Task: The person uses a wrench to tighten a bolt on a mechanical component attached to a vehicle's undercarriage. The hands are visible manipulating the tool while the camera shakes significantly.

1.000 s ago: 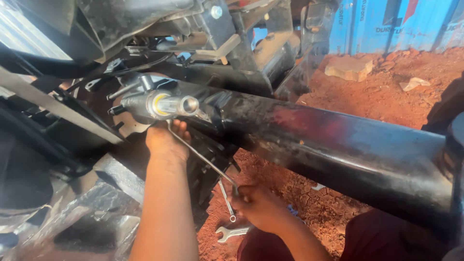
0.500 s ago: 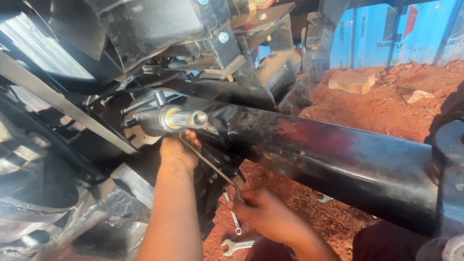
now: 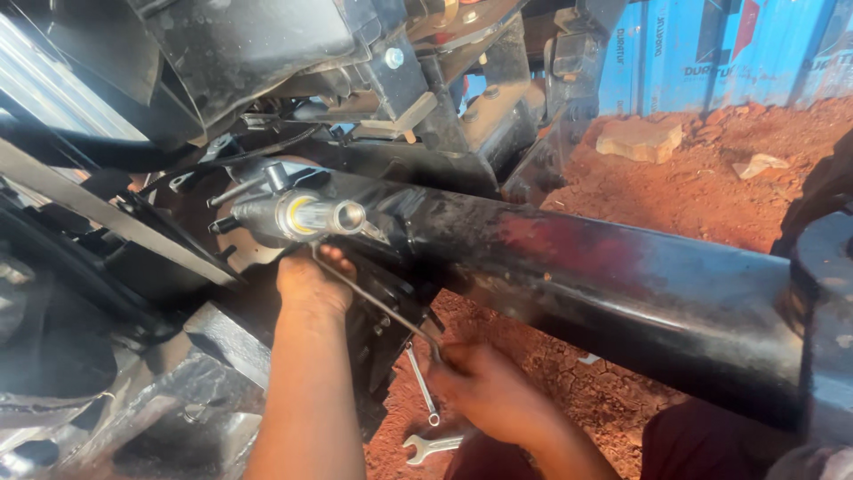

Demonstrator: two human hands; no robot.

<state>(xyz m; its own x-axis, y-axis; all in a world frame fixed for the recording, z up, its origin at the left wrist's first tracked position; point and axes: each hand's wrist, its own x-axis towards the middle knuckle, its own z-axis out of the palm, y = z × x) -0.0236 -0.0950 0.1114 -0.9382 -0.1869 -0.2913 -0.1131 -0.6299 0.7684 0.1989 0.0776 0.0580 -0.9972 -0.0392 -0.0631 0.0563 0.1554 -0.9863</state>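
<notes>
Fingers of the left hand (image 3: 306, 283) curl beneath the metal cylinder (image 3: 298, 216); the right hand (image 3: 484, 391), at five o'clock, clamps the thin rod (image 3: 373, 300) (grip steadily, avoid bending).

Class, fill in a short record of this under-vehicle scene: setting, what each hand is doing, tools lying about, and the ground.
Setting: beneath a vehicle, beside a thick black beam
Left hand: left hand reaches up under a silver cylinder, fingers pressed against its underside
Right hand: right hand grips the lower end of a thin metal rod that slants up toward the cylinder
Tools: a slim wrench hangs or stands beside the right hand; an open-end wrench lies on the ground
Ground: red soil with a flat stone
</notes>
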